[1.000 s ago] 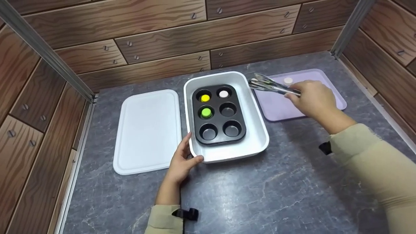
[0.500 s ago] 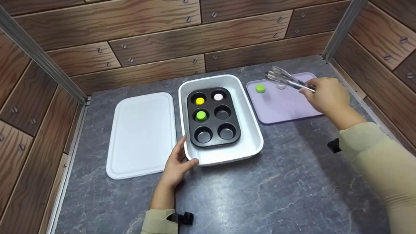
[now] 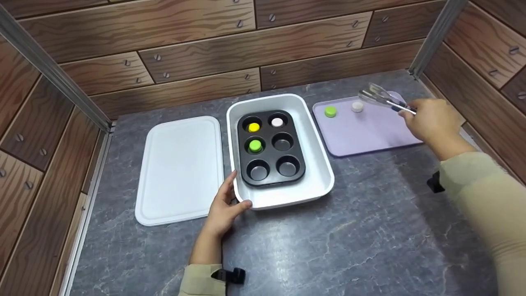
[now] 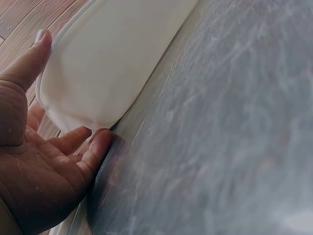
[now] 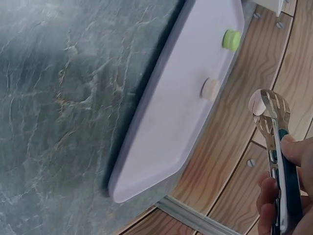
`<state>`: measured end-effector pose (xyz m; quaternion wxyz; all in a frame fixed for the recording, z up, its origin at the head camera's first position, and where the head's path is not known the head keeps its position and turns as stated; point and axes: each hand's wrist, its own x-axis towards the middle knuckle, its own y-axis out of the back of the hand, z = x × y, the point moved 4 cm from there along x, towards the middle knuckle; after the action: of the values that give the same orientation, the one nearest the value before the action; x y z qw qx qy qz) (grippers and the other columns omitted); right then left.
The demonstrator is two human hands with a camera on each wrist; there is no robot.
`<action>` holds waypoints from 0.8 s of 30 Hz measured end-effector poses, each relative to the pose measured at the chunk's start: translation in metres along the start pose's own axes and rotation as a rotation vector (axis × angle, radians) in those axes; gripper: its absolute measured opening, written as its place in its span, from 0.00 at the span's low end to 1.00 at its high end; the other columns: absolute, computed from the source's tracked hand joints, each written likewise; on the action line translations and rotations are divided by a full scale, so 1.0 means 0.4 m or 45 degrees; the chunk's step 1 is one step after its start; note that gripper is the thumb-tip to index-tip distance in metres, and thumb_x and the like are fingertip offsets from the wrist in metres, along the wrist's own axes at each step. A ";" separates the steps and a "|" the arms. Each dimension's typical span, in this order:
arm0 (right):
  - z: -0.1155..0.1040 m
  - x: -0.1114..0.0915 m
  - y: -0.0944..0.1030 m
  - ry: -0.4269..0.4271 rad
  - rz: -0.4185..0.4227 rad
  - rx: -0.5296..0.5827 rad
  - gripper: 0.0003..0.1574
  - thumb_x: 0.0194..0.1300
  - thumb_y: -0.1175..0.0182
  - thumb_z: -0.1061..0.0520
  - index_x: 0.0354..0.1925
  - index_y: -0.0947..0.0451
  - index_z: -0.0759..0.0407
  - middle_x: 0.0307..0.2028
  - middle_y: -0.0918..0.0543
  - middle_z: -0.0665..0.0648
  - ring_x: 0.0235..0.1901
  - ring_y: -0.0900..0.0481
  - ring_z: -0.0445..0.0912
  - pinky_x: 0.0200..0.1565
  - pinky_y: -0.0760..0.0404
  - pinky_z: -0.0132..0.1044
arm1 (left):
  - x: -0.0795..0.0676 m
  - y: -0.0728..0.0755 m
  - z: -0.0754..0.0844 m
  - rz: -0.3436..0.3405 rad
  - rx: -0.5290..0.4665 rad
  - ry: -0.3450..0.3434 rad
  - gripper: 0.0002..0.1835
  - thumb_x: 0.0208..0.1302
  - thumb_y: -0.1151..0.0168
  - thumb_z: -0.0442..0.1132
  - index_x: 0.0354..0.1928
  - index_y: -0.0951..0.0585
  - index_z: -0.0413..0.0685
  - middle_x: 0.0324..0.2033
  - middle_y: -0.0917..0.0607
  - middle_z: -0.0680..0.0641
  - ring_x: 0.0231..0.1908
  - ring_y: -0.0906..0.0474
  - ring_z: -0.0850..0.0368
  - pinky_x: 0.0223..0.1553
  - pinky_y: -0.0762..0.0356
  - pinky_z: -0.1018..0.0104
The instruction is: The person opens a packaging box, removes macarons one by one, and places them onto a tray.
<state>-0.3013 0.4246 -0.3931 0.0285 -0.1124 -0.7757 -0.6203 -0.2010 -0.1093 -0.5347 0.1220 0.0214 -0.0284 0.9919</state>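
My left hand [image 3: 222,213] holds the near left corner of a deep white pan [image 3: 283,201], thumb at its front rim and fingers along the left side. In the left wrist view, the fingertips [image 4: 102,142] meet the corner's underside. Inside the pan lies a black muffin tin [image 3: 269,161] with yellow [image 3: 254,127], pale pink [image 3: 277,122] and green [image 3: 255,145] macarons in its cups. My right hand [image 3: 433,123] grips metal tongs [image 3: 382,97] above the purple tray [image 3: 361,133]. On this tray sit a green macaron [image 5: 231,40] and a whitish macaron [image 5: 210,89], apart from the tongs.
A flat white lid-like board [image 3: 181,170] lies left of the pan on the grey marbled table [image 3: 320,246]. Wood-patterned walls [image 3: 197,49] enclose the back and sides, with metal posts [image 3: 435,37] at the corners.
My right hand has carried the tongs rightward from beside the pan's rim to over the tray's far right part, uncovering the green and whitish macarons. My left hand keeps its hold on the pan.
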 end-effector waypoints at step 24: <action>0.099 0.015 -0.052 -0.117 -0.106 -0.017 0.22 0.76 0.50 0.51 0.46 0.18 0.68 0.46 0.19 0.82 0.42 0.21 0.79 0.37 0.26 0.72 | 0.000 -0.002 -0.002 0.002 0.015 -0.015 0.54 0.60 0.20 0.34 0.83 0.43 0.39 0.73 0.32 0.26 0.69 0.29 0.31 0.64 0.22 0.51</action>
<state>-0.3075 0.4594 -0.4209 -0.0337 -0.1085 -0.7761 -0.6202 -0.2010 -0.1083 -0.5352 0.1208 0.0278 -0.0234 0.9920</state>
